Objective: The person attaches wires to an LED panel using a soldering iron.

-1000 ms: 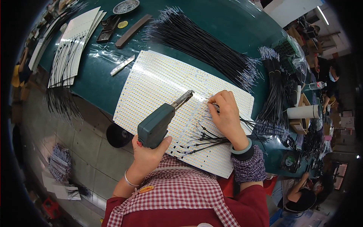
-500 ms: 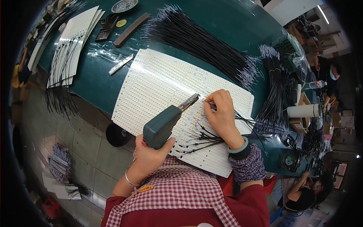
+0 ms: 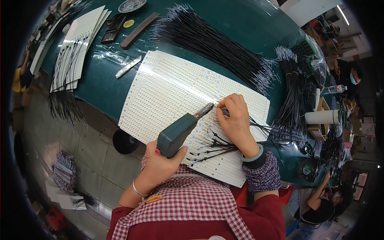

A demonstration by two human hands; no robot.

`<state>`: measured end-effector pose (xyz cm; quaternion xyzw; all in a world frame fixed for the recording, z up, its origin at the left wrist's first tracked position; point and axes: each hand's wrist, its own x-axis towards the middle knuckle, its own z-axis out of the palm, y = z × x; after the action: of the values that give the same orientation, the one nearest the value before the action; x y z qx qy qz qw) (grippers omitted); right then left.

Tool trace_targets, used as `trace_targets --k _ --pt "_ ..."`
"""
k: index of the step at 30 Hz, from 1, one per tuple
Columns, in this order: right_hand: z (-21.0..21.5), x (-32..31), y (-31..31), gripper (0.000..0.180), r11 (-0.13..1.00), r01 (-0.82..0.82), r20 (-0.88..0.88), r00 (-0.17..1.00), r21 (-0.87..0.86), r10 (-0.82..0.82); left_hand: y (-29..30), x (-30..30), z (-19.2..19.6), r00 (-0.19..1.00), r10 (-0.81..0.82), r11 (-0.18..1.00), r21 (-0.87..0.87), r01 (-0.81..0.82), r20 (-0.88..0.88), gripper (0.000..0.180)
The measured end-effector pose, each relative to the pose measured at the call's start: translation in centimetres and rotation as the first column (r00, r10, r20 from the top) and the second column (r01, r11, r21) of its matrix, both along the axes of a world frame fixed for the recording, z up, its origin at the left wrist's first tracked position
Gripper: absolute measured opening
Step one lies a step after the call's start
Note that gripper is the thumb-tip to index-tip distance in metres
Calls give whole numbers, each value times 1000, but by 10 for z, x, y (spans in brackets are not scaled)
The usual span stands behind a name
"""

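Observation:
A white LED panel (image 3: 156,96), dotted with rows of small yellow chips, lies on the table before me. My left hand (image 3: 160,162) is closed round the handle of a dark green soldering gun (image 3: 176,135), whose metal nose reaches up and right over the panel. Close to that nose, my right hand (image 3: 234,120) pinches a thin wire at the panel's surface; the fingers hide most of it. Below the right wrist, several black wires (image 3: 216,147) with pale ends lie fanned across the panel.
A large bundle of black wires (image 3: 212,44) lies behind the panel, another bundle (image 3: 288,96) to its right. More panels (image 3: 82,40) with wires stand at the left. A dark bar (image 3: 140,31), a silver strip (image 3: 129,67) and a white roll (image 3: 322,117) are about. Other people sit at the right.
The soldering gun in my left hand has shifted slightly right, its nose now nearer my right fingertips. My right hand has barely moved.

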<state>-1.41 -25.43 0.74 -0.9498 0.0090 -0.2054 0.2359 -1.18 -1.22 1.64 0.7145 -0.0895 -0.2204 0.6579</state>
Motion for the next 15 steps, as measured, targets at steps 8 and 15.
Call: trace_targets --k 8,15 --pt "2 0 1 13 1000 -3 -13 1000 7 3 -5 3 4 997 11 1000 4 -11 76 19" --pt "1 0 1 13 1000 4 -14 1000 7 -4 5 -3 -4 999 34 999 29 -34 7 24"
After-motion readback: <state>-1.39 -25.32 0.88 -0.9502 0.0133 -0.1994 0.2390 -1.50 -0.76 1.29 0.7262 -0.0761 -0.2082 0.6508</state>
